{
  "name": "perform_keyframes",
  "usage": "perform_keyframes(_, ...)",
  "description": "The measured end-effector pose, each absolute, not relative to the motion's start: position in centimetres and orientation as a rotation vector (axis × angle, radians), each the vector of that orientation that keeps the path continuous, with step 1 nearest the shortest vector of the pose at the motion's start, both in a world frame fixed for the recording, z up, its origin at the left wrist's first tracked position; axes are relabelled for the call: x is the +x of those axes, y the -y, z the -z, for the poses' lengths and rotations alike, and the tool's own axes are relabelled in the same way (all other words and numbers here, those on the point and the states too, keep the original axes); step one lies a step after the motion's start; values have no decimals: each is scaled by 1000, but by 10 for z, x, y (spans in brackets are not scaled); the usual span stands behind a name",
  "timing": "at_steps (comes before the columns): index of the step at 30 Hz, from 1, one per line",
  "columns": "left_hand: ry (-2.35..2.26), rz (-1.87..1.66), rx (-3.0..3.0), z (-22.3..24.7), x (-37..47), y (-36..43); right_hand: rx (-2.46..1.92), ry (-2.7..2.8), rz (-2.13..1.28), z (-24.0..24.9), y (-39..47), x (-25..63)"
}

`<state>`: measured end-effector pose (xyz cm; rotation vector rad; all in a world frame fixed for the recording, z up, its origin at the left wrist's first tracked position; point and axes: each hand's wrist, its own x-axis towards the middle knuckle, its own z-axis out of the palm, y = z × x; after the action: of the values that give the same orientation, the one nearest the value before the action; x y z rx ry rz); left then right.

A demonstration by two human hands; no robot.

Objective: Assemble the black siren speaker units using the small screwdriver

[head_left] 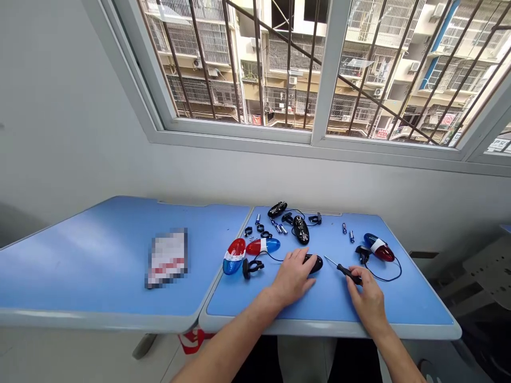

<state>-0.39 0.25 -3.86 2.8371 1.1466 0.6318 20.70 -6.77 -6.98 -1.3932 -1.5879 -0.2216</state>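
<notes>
My left hand [294, 274] is closed over a black oval casing [316, 264] lying on the table, its fingers hiding part of it. A thin cable runs from beside this hand to a black clamp mount [252, 267] on the left. In my right hand [367, 295] is a screwdriver [344, 270] with a black handle, gripped with the fingers. Its metal shaft points left toward the casing, and the tip is apart from it. Just beyond the left hand are two red, white and blue light covers [234, 256], one [272, 244] tilted differently from the other.
Two black casings [301, 230] with cables lie at the back, among several batteries [280, 229] and black ring clamps [248, 231]. Two batteries [351, 236] lie farther right. A whole red-blue light [379, 247] with cable is at the right. A blurred packet [167, 258] sits on the left table.
</notes>
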Motion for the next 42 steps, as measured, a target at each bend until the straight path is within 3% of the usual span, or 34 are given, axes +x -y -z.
perform_keyframes(13,-1111,-405,2684,13,-25,-9,-1576,1771,387,75,70,210)
perform_keyframes(25,-858,-578,2805,30,-17,-26,-1372,1726,346,78,62,207)
perform_keyframes(32,-913,-465,2959,25,-17,-31,-1342,1563,-296,68,40,181)
perform_keyframes(37,-939,-633,3095,30,-20,-30,-1269,1225,-904,58,24,172)
perform_keyframes(42,-857,-830,3127,38,-17,-31,-1131,932,-1253,45,20,167)
